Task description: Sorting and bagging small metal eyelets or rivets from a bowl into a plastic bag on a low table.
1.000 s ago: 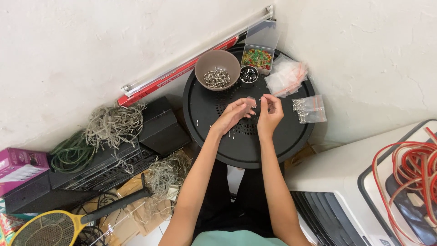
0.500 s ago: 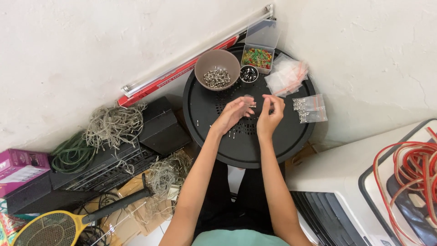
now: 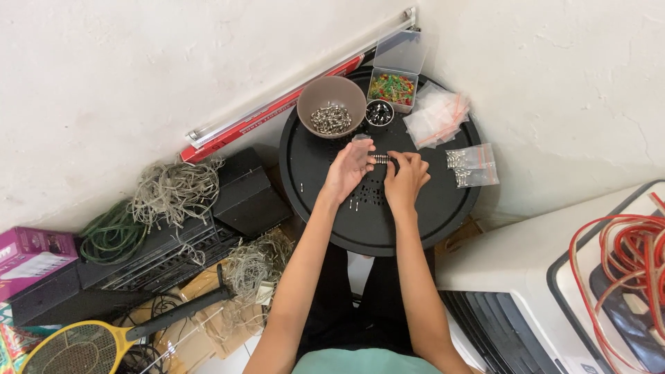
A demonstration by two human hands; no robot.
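Over the round black worktop (image 3: 443, 208), seen from the head camera, both hands meet near its middle. Left hand (image 3: 348, 168) and right hand (image 3: 406, 177) pinch a small row of metal pieces (image 3: 381, 159) between closed fingers. Beyond the hands sits a brown bowl (image 3: 331, 105) of silver parts, with a small black cup (image 3: 379, 113) beside it. Clear bags (image 3: 438, 116) lie right of that cup.

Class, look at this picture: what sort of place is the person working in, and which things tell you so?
Probably a corner of a home used as a small electronics workbench: a round black tray serves as the table, holding a bowl of small metal parts, beside tangled wires and stacked black equipment boxes.
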